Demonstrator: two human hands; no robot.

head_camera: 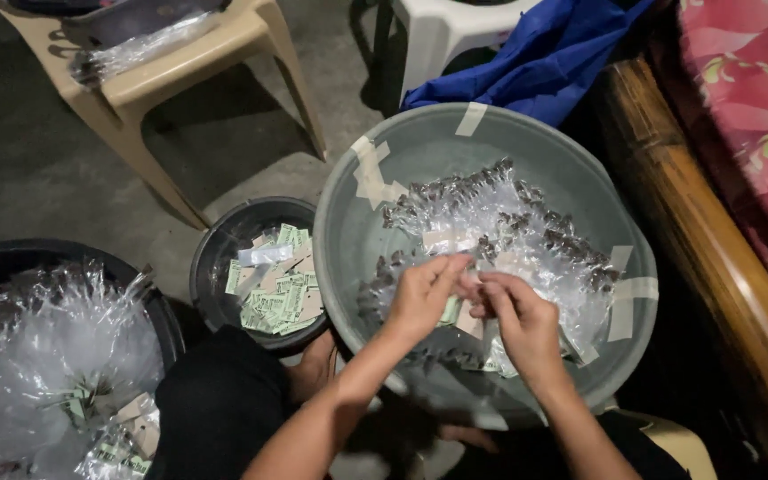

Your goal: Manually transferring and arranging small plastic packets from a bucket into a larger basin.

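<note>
While my left hand [421, 298] and right hand [519, 322] meet over the round grey plastic basin [375, 240], both sets of fingers pinch one small clear plastic packet [467, 300] between them. That packet sits above the heap of clear packets [500, 222] filling the basin. Left of the basin stands a small black bucket [215, 258] of pale green paper labels [279, 289].

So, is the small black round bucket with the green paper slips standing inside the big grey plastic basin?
No, the small black round bucket stands on the floor beside the big grey plastic basin, at its left.
</note>
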